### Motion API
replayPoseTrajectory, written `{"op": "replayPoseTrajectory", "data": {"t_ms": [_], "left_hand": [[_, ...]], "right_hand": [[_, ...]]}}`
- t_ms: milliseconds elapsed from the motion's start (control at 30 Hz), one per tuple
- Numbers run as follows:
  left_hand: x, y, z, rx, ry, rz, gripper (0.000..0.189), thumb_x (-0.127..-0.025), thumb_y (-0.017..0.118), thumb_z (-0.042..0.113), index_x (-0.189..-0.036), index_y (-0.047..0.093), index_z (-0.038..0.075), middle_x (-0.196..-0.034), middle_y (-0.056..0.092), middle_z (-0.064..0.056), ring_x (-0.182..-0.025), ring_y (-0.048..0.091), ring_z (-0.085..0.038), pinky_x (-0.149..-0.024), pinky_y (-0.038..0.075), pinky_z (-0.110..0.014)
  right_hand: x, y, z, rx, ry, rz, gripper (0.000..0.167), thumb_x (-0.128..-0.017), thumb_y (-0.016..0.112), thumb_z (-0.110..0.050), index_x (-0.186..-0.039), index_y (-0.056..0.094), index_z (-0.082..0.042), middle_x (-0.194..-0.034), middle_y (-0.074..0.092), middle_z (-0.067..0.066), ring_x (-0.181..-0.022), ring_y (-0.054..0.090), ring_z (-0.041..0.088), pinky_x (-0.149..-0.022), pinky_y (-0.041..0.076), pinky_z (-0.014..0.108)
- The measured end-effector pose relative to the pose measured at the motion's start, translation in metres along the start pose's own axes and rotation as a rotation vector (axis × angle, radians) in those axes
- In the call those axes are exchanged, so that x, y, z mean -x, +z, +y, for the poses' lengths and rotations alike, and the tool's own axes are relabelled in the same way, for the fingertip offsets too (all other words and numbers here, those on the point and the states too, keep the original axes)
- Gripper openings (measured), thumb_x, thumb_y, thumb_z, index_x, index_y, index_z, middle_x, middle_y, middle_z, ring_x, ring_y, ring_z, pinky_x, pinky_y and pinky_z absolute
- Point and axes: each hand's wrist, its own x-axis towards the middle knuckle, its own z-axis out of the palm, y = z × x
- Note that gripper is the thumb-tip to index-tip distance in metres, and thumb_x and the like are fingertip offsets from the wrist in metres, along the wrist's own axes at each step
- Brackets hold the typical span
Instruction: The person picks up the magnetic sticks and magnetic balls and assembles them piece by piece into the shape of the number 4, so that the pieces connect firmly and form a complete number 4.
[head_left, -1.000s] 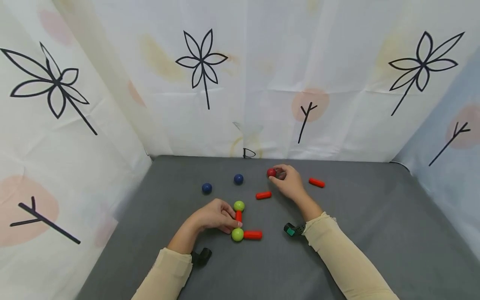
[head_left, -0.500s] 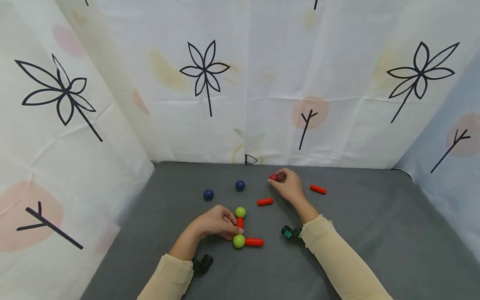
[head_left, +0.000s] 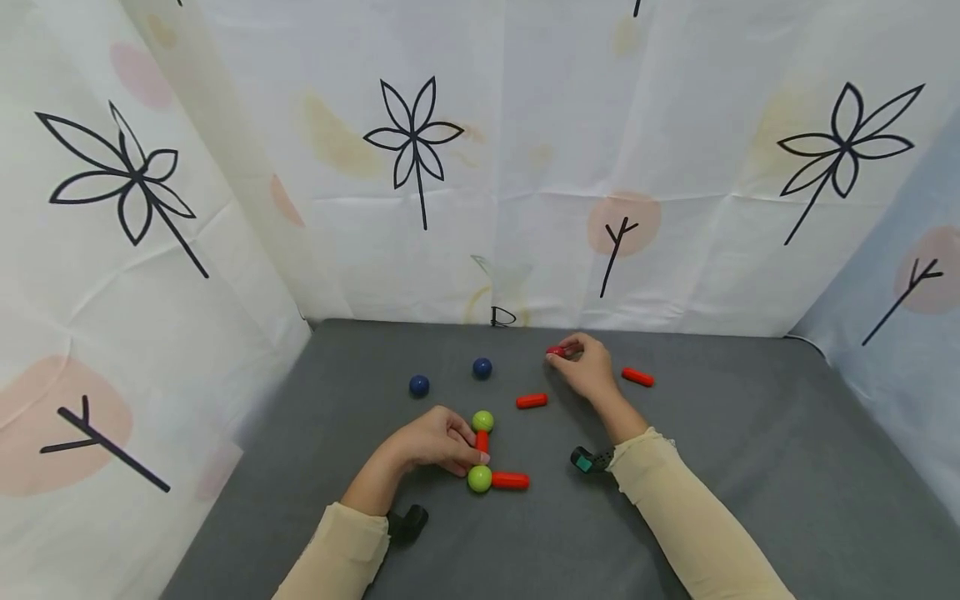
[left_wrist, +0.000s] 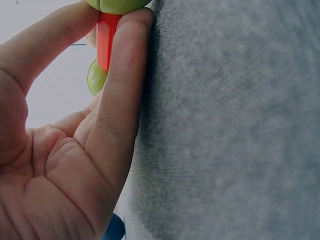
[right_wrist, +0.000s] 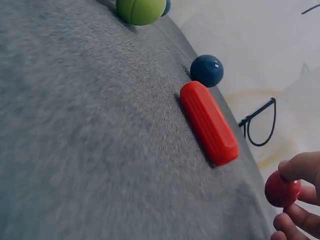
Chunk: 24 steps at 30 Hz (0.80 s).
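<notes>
While the left hand (head_left: pixel 433 439) pinches a red rod (head_left: pixel 482 442) between two green balls (head_left: pixel 483 422), the right hand (head_left: pixel 588 367) grips a red ball (head_left: pixel 555 351) between thumb and fingers, beyond and to the right of them, towards the far edge of the tabletop (head_left: pixel 337 375). The pinched rod's long axis points away from the person; a second rod (head_left: pixel 511 481) juts rightward from the nearer green ball (head_left: pixel 480 478). Between both hands, nearer the right, a loose rod (head_left: pixel 532 402) lies roughly crosswise
</notes>
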Motion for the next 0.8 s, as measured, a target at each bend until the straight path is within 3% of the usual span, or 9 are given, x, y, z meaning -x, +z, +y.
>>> {"op": "replayPoseTrajectory", "data": {"t_ms": [200,400,600,800], "left_hand": [[0.001,0.0,0.002,0.012,-0.016,0.004,0.026,-0.084,0.091,0.015,-0.095,0.073,0.0,-0.082,0.079,-0.008,-0.072,0.075,-0.015,-0.072,0.067,-0.036],[0.0,-0.001,0.0,0.015,-0.02,0.002,0.026,-0.085,0.091,0.015,-0.096,0.072,0.0,-0.083,0.079,-0.008,-0.073,0.075,-0.016,-0.073,0.067,-0.035],[0.0,-0.002,0.0,0.008,-0.011,-0.006,0.026,-0.085,0.091,0.016,-0.096,0.073,0.0,-0.083,0.079,-0.009,-0.072,0.075,-0.016,-0.073,0.067,-0.036],[-0.001,-0.002,0.0,0.008,-0.015,-0.012,0.026,-0.085,0.091,0.016,-0.096,0.073,0.0,-0.083,0.079,-0.008,-0.072,0.075,-0.015,-0.073,0.067,-0.035]], "right_hand": [[0.019,-0.016,-0.002,-0.05,-0.045,-0.037,0.033,-0.098,0.08,-0.026,-0.122,0.069,-0.006,-0.122,0.069,0.017,-0.101,0.071,0.033,-0.071,0.055,0.028],[0.049,-0.031,-0.006,-0.14,-0.1,-0.151,0.033,-0.098,0.08,-0.023,-0.124,0.069,-0.006,-0.124,0.067,0.017,-0.103,0.073,0.029,-0.073,0.057,0.027],[0.081,-0.037,-0.003,-0.196,-0.137,-0.261,0.032,-0.097,0.082,-0.024,-0.121,0.07,-0.007,-0.118,0.071,0.016,-0.096,0.073,0.022,-0.069,0.058,0.028],[0.109,-0.038,0.002,-0.18,-0.145,-0.345,0.028,-0.095,0.083,-0.022,-0.118,0.071,-0.011,-0.113,0.073,0.011,-0.09,0.072,0.016,-0.066,0.057,0.029]]}}
